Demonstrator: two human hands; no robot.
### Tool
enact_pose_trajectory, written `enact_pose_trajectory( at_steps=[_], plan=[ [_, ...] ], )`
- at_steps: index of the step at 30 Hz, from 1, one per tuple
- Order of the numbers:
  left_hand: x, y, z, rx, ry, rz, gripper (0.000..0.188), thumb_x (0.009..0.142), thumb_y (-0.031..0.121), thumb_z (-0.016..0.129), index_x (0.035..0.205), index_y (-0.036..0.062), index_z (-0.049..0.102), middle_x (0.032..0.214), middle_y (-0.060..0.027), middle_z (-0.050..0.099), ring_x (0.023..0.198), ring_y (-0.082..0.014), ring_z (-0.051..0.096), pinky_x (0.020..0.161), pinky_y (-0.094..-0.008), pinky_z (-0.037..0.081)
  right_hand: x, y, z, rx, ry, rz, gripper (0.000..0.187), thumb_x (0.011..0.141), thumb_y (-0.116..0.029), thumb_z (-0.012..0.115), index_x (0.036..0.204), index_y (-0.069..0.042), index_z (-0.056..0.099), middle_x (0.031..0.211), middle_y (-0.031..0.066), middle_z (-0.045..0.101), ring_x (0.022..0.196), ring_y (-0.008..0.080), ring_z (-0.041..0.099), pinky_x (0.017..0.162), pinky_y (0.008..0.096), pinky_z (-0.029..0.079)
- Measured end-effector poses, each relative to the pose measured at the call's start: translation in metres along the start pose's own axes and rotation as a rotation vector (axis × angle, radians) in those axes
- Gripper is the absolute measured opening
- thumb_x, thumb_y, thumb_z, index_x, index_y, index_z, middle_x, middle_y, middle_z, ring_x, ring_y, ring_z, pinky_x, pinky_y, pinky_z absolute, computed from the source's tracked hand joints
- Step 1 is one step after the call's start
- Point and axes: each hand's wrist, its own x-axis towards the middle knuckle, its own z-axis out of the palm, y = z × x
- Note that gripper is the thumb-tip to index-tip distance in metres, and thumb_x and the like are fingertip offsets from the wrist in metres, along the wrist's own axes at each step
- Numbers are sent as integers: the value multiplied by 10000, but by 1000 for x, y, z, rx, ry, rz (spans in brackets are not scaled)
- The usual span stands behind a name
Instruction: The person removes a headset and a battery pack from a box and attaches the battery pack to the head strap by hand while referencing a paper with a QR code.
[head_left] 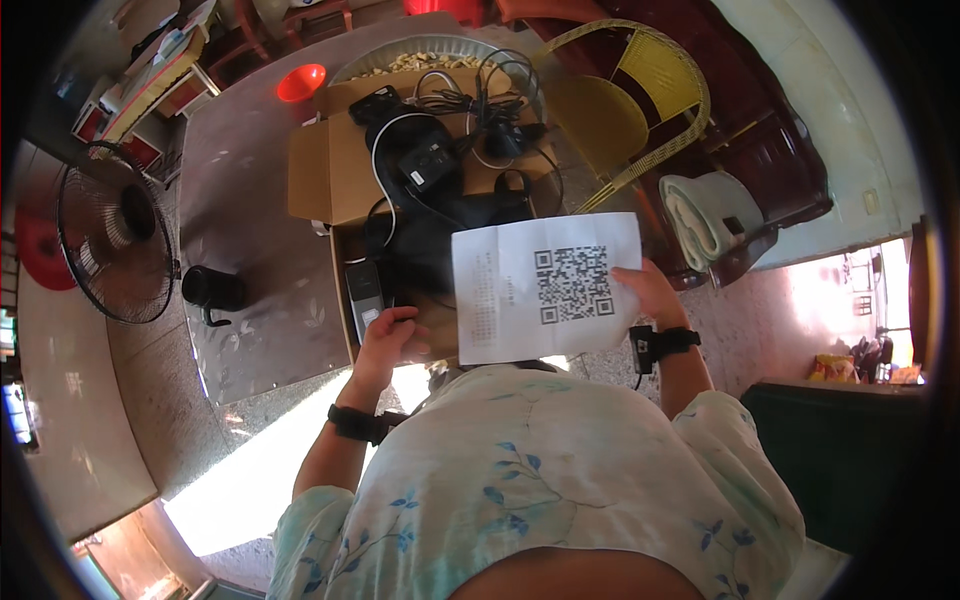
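A white sheet of paper [500, 310] printed with a large square code is held up by my right hand [650, 292], which pinches its right edge. My left hand [392, 345] is beside the sheet's lower left, at the near rim of an open cardboard box [390, 180]; its fingers are loosely bent and apart, with nothing seen in them. Black cables [485, 105], a black adapter [428, 165] and dark fabric-like gear [430, 215] lie in and over the box. A grey-black device [366, 300] stands just beyond my left hand. The sheet hides part of the box.
The box rests on a grey patterned table [250, 190]. A black mug [213, 288], a red bowl [301, 83] and a metal tray [400, 50] of pale pieces share it. A fan [118, 232] stands left. Right are a yellow wicker chair [600, 120] and a folded blanket [708, 220].
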Motion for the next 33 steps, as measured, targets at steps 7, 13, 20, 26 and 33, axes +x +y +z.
enact_pose_trajectory(
  at_steps=[7,13,20,26,33],
  plan=[
    [-13,22,-11,-7,20,58,234,858,133,466,1074,45,480,833,-88,589,639,-162,606,524,-242,492,-17,-22,-17,40,61,-92,293,765,-47,528,1047,33,523,945,92,594,817,191,584,747,310,464],
    [-16,40,-16,-25,53,114,216,863,149,471,1058,60,495,826,-74,589,642,-158,601,526,-237,481,-23,-40,1,155,21,-227,311,764,-48,536,1061,38,509,966,106,591,835,200,584,758,315,463],
    [-16,51,-13,36,69,191,301,862,219,496,1116,59,465,935,-77,578,772,-146,579,626,-253,460,17,-66,55,207,-137,-224,312,762,-46,552,1064,22,509,983,99,583,849,188,577,770,310,454],
    [-31,50,-54,16,260,374,544,828,331,545,1247,36,361,1081,-76,535,821,-112,533,654,-232,399,39,-79,146,90,-411,-142,317,751,-45,582,1056,12,515,973,80,584,846,167,573,776,296,447],
    [-62,1,-99,-273,238,245,312,841,169,527,1106,6,494,896,-50,606,754,-106,578,636,-238,468,45,-80,239,-64,-653,-66,301,753,-65,595,1044,-20,535,966,66,591,846,155,574,758,286,456]
  ],
)
